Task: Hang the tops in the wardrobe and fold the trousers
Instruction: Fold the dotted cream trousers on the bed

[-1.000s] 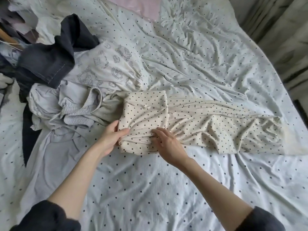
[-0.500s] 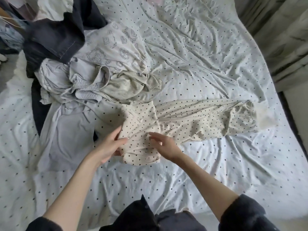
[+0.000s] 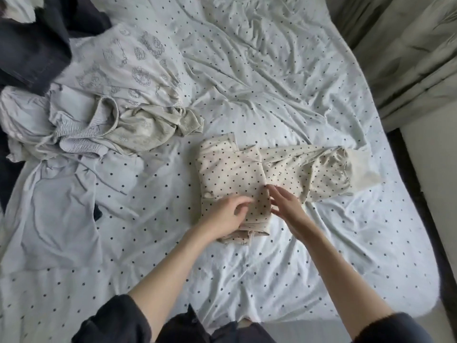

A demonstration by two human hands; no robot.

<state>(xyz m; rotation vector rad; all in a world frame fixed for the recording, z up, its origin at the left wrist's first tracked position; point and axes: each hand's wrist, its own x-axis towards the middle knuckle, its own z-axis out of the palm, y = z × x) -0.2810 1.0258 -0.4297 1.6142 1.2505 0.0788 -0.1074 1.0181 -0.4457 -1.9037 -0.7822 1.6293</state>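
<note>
The cream, black-dotted soft trousers (image 3: 232, 169) lay partly folded on the bed's pale dotted sheet (image 3: 259, 256), their unfolded part trailing to the right. The left hand (image 3: 226, 215) rested on the near edge of the folded part, fingers curled and pinching the cloth. The right hand (image 3: 288, 206) was just beside it, fingers spread and lightly touching the fold's right edge. To the left, well apart, lay a heap of pale grey printed clothes (image 3: 118, 100) and a dark denim garment (image 3: 32, 50)
</note>
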